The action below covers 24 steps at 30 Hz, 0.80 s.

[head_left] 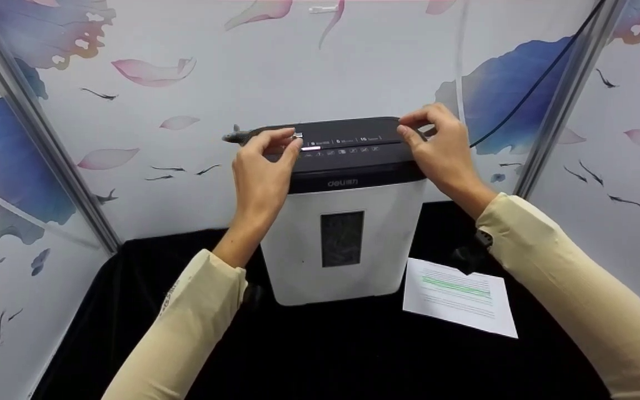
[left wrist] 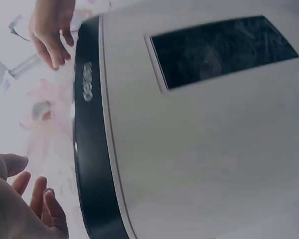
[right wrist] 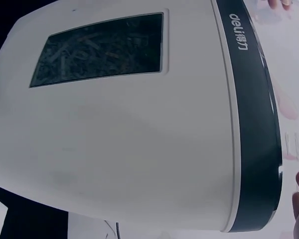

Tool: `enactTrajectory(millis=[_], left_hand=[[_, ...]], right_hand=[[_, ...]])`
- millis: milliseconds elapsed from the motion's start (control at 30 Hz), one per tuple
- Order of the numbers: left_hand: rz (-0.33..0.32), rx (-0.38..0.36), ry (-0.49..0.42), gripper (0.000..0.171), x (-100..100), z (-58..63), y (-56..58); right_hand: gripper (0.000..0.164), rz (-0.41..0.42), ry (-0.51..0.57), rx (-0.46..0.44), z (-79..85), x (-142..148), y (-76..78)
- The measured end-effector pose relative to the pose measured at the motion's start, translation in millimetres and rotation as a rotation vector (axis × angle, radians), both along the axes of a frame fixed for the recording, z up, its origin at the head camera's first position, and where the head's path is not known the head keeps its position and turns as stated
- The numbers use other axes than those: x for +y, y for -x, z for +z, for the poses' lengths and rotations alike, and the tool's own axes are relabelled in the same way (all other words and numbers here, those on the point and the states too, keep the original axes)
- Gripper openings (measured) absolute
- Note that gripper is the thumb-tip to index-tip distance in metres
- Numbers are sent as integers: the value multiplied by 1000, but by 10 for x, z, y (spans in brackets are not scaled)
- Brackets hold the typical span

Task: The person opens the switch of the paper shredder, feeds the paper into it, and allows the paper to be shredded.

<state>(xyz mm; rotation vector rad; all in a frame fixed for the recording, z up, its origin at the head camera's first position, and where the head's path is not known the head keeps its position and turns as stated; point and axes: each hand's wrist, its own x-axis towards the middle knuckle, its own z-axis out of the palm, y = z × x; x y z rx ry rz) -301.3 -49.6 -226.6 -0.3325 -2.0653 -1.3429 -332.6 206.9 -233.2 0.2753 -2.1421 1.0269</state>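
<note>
A white paper shredder (head_left: 292,239) with a dark top (head_left: 348,161) stands upright between the two hands. Paper shreds show behind its front window (right wrist: 99,50). Over the left part of the top is my left hand (head_left: 264,161), thumb and fingers loosely bent; the left wrist view shows nothing held in them. My right hand (head_left: 442,147) is at the top's right end, its thumb and index fingertips right at the edge with a gap between them. No paper shows above the feed slot. A small lit bar (head_left: 311,148) glows near my left thumb.
A printed sheet (head_left: 459,297) with green-marked lines lies on the black cloth (head_left: 320,350), right of the shredder. A black cable (head_left: 536,78) runs down behind on the right. Patterned panels (head_left: 325,72) and metal posts (head_left: 53,133) enclose the back and sides.
</note>
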Motion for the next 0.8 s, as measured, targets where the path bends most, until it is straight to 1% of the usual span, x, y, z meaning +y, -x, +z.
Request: enactTrajectory(millis=[133, 300, 500, 800], left_hand=[[-17, 36, -32, 20, 108, -78, -99], [-42, 38, -54, 19, 254, -195, -194], [-77, 24, -77, 17, 394, -331, -273], [-116, -18, -91, 17, 556, -522, -382]], right_hand=[[14, -11, 5, 36, -51, 37, -50], [12, -6, 0, 58, -139, 80, -106], [11, 20, 6, 72, -245, 110, -177], [12, 17, 32, 109, -391, 187, -273]])
